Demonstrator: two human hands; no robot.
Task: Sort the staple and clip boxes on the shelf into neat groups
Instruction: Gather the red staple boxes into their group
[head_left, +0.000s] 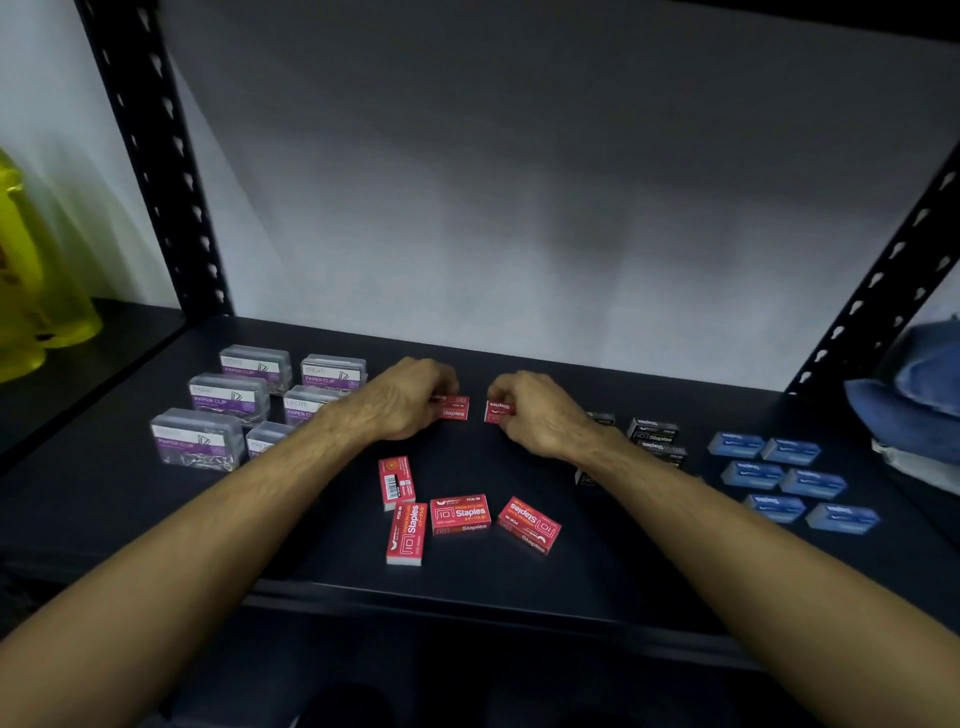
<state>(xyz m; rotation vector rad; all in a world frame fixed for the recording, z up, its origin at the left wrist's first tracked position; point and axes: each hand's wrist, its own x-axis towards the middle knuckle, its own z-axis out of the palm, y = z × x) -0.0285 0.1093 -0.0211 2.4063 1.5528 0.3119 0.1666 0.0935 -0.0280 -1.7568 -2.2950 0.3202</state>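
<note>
On the dark shelf (597, 582), my left hand (410, 397) grips a red staple box (456, 408) at the middle back. My right hand (535, 413) grips a second red staple box (496, 410) just to its right; the two boxes lie a little apart. Several more red staple boxes (460, 514) lie scattered in front of my hands, at differing angles. Clear paper clip boxes (228, 397) with purple labels stand grouped at the left. Black staple boxes (653, 431) sit behind my right forearm, partly hidden. Blue boxes (789, 480) lie in two rows at the right.
Black perforated shelf posts rise at the back left (171, 208) and at the right (883, 280). A yellow translucent container (31, 291) stands beyond the left post. Folded blue cloth (919, 395) lies at the far right. The upper shelf is close overhead.
</note>
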